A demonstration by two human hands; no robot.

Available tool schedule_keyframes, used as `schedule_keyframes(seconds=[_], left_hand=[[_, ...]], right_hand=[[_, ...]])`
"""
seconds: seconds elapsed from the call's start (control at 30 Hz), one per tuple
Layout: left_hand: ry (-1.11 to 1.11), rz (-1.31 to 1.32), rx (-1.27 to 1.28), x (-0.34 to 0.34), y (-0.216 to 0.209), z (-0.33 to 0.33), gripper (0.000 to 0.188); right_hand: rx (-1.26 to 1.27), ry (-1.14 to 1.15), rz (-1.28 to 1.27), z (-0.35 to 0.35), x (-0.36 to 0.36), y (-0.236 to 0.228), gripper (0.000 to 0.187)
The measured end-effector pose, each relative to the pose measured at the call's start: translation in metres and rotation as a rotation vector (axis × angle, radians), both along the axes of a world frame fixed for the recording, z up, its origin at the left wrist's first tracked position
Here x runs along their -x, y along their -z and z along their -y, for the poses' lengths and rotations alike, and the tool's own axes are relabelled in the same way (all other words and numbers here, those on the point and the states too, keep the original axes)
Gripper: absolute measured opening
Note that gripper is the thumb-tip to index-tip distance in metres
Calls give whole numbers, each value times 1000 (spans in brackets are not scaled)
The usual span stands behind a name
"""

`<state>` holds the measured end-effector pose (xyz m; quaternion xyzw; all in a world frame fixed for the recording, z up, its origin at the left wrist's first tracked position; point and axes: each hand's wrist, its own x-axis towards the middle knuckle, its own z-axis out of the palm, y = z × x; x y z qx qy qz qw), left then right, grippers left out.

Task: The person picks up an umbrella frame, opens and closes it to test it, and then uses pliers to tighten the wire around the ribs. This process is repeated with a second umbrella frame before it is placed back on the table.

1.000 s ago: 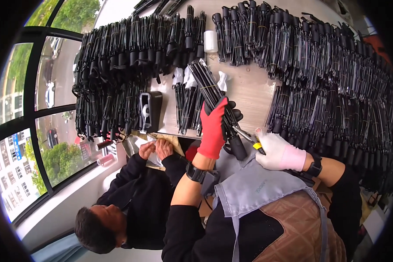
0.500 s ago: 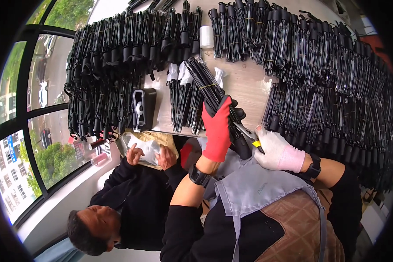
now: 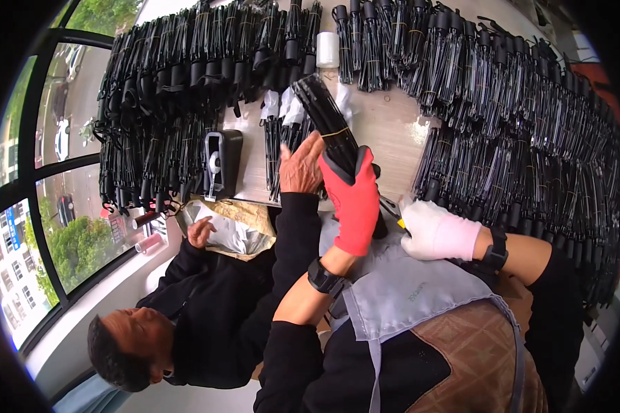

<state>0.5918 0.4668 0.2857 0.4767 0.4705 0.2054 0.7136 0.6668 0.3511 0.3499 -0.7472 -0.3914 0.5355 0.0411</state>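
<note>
My left hand (image 3: 351, 196), in a red glove with dark fingertips, is closed around a black folded umbrella frame (image 3: 324, 113). The frame slants up and to the left, with a yellow rubber band around its ribs. My right hand (image 3: 437, 230), in a white and pink glove, is closed on a small metal tool, apparently pliers (image 3: 401, 223), with a yellow patch on the handle. Its jaws point toward the lower part of the frame, where my left hand hides most detail. Beyond lie several umbrella frames (image 3: 271, 148) with white wrapping (image 3: 293, 110) on their ends.
A co-worker's hand (image 3: 302, 168) reaches onto the table beside my left hand; the other hovers over a bag of white plastic (image 3: 231, 230). Dense rows of banded umbrella frames (image 3: 523, 168) line the table. A tape dispenser (image 3: 222, 165) and a white roll (image 3: 328, 49) stand there too.
The co-worker's one hand has moved from the white plastic up to the wrapped frames. My left hand has turned the umbrella frame slightly; my right hand stays close to its place.
</note>
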Motion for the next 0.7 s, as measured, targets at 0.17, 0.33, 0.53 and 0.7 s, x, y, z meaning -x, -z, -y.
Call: schedule_keyframes(seconds=[0.17, 0.33, 0.53, 0.7], left_hand=[[-5, 234, 327, 13, 39, -37, 24], [-166, 408, 547, 31, 38, -74, 21], [16, 291, 146, 51, 46, -103, 26], [547, -494, -540, 86, 41, -231, 47]], right_hand=[[26, 64, -551, -14, -58, 37, 30], [13, 606, -429, 6, -88, 153, 26], [75, 430, 274, 11, -71, 279, 35], [-181, 223, 526, 8, -90, 250, 34]])
